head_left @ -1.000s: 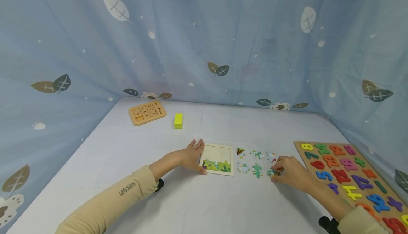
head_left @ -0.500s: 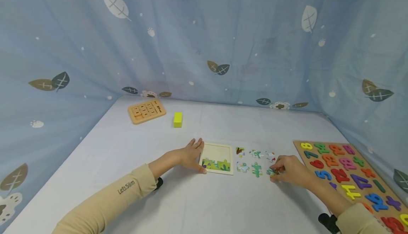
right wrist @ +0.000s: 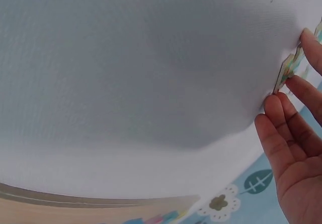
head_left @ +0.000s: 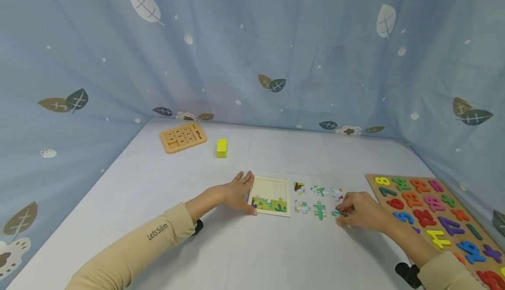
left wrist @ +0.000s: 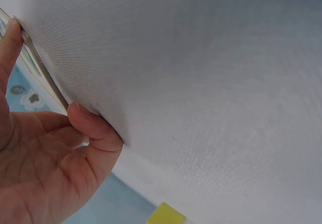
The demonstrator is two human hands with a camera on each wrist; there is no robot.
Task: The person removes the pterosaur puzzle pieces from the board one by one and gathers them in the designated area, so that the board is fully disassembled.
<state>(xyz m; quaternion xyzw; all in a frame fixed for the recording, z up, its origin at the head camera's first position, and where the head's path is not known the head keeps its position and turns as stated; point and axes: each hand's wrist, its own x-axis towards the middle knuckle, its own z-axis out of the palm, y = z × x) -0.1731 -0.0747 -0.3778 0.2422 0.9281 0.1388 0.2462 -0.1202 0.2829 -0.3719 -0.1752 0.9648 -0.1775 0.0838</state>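
Note:
In the head view my left hand (head_left: 237,194) rests against the left side of a light wooden puzzle tray (head_left: 272,180), its fingers spread and mostly straight. The left wrist view has the same hand (left wrist: 60,158) touching the tray's edge (left wrist: 46,78). Green puzzle pieces fill the tray's lower part; bare wood shows above them. To the right, my right hand (head_left: 360,211) pinches a small green puzzle piece (head_left: 338,213) at table level, partly hidden by the fingers. Seen from the right wrist, thumb and fingers of that hand (right wrist: 297,133) hold the piece's edges (right wrist: 288,70).
Several loose puzzle pieces (head_left: 319,210) lie in two rows between tray and right hand. A board of coloured numbers (head_left: 428,206) lies at the right, partly under the right forearm. A yellow block (head_left: 222,148) and a wooden number slider (head_left: 183,137) sit farther back.
My right hand stays by the same puzzle piece, which seems to have shifted slightly and lie flatter under the fingers. The left hand and the tray keep their places.

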